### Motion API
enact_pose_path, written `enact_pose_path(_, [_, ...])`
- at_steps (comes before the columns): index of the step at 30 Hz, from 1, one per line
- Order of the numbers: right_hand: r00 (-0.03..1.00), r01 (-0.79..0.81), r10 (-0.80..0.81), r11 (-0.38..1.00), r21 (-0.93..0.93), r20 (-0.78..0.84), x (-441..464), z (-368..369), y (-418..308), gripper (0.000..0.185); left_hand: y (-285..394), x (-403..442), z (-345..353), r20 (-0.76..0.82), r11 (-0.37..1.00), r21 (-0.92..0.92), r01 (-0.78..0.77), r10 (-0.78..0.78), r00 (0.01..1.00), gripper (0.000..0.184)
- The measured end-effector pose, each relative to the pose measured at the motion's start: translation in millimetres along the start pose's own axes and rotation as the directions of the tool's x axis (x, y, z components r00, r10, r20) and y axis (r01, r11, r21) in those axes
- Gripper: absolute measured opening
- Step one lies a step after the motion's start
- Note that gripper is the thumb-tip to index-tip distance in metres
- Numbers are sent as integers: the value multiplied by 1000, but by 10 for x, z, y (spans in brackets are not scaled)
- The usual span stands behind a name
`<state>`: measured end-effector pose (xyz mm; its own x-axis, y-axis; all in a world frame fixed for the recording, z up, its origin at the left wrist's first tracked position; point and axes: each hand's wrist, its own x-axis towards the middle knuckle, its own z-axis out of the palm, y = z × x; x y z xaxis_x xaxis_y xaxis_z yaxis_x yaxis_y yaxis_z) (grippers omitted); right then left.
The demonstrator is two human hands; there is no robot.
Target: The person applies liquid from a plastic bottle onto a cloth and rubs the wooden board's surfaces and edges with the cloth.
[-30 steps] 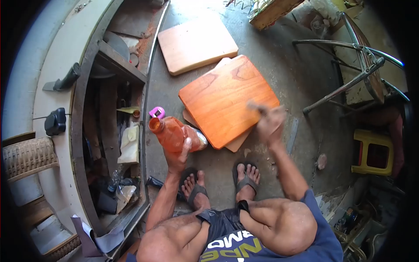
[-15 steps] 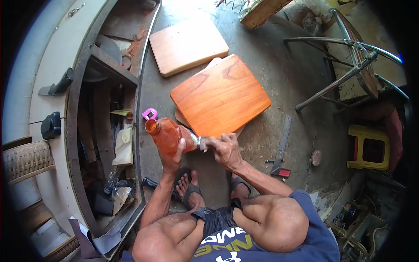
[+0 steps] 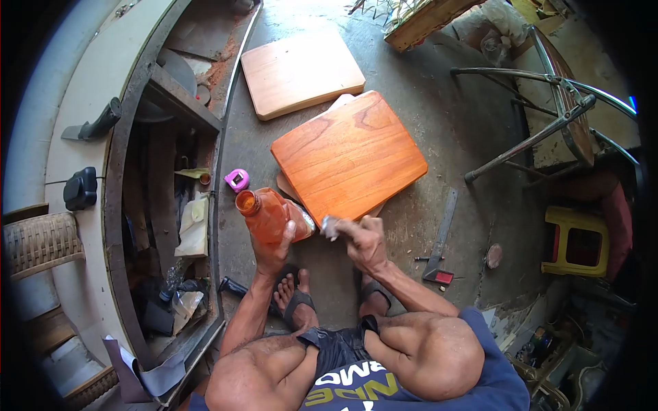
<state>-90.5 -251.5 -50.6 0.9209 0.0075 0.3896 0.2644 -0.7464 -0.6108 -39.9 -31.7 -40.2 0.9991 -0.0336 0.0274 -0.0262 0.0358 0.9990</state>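
Note:
A reddish-brown wooden board [image 3: 353,154] with a glossy surface rests on other pieces above the floor, in front of my feet. My left hand [image 3: 273,250] is wrapped round an orange-tinted plastic bottle [image 3: 269,214], its open mouth tilted up and to the left. My right hand [image 3: 367,245] is closed on a small greyish cloth [image 3: 332,227] at the board's near corner, just right of the bottle's base. The cloth is partly hidden by the fingers. A paler wooden board [image 3: 301,72] lies beyond the reddish one.
A pink tape measure [image 3: 237,180] lies left of the board. On the right are a metal square [image 3: 442,236], a folding chair [image 3: 548,103] and a yellow stool [image 3: 577,241], with a person's arm [image 3: 618,219] beside it. An open cabinet [image 3: 164,185] runs along the left.
My right hand has come from the board's right side to its near corner with the cloth. My left hand keeps holding the bottle. The view has shifted slightly.

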Motion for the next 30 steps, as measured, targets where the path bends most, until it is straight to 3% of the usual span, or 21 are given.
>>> enact_pose_path(2, [997,-36,40,998,-60,62,235,-231,91,16,53,56,0,28,997,-69,17,-15,1000,59])
enact_pose_path(4, [969,-241,190,871,-428,-160,564,-435,544,15,-12,63,-9,9,999,-37,5,-4,1000,59])
enact_pose_path(6, [859,-496,352,752,-435,-371,755,-637,1098,19,-48,-5,-21,-11,1000,-10,6,-6,1000,59])
enact_pose_path(7, [863,-490,347,753,-439,-367,677,-530,1197,19,-55,-8,-16,4,999,-26,22,-22,1000,59])
enact_pose_path(9, [945,-322,219,757,-568,-244,531,-296,1339,20,-72,43,-19,12,999,-44,28,-28,1000,59])
enact_pose_path(10, [944,-329,292,806,-491,-153,557,-224,841,16,-94,59,-11,2,999,-37,-4,4,1000,59])
enact_pose_path(11, [965,-262,240,858,-442,-107,524,-73,552,20,-112,0,-17,-2,999,-25,-20,20,1000,59])
enact_pose_path(12, [985,-168,170,855,-491,-40,465,34,276,11,-140,-70,-41,-2,1000,-25,-5,5,1000,59])
enact_pose_path(13, [998,-62,57,960,-272,-28,394,191,131,13,-190,-57,-44,3,1000,-7,11,-11,1000,59])
enact_pose_path(15, [999,7,-2,995,-97,50,266,415,-78,15,-160,-66,-16,22,1000,5,24,-24,999,60])
enact_pose_path(17, [1000,-6,6,1000,-28,25,485,287,31,18,-71,4,0,56,993,-115,34,-28,998,61])
enact_pose_path(18, [999,-35,34,998,56,22,582,207,85,21,-49,-4,-5,65,993,-110,28,-21,998,61])
enact_pose_path(20, [990,-128,95,909,-397,-101,914,-246,441,26,-39,4,-1,23,998,-61,-15,16,1000,60])
enact_pose_path(21, [959,-219,110,872,-438,-261,992,-331,778,27,-47,-10,-30,11,998,-57,-10,10,1000,60])
enact_pose_path(23, [842,-530,385,720,-448,-378,1083,-468,1268,25,-70,-55,-53,40,999,-12,34,-34,999,59])
enact_pose_path(24, [845,-526,381,721,-452,-375,1036,-373,1295,25,-89,-22,-46,57,999,7,43,-43,997,58])
enact_pose_path(26, [949,-314,263,753,-578,-173,890,-109,1186,18,-120,14,-14,39,1000,10,-9,9,999,59])
enact_pose_path(28, [990,-133,138,878,-459,-24,739,92,611,9,-130,-19,-2,34,998,16,-55,55,998,60])
enact_pose_path(30, [999,28,-32,986,-166,-24,628,330,251,9,-136,5,8,38,999,16,-43,42,998,62])
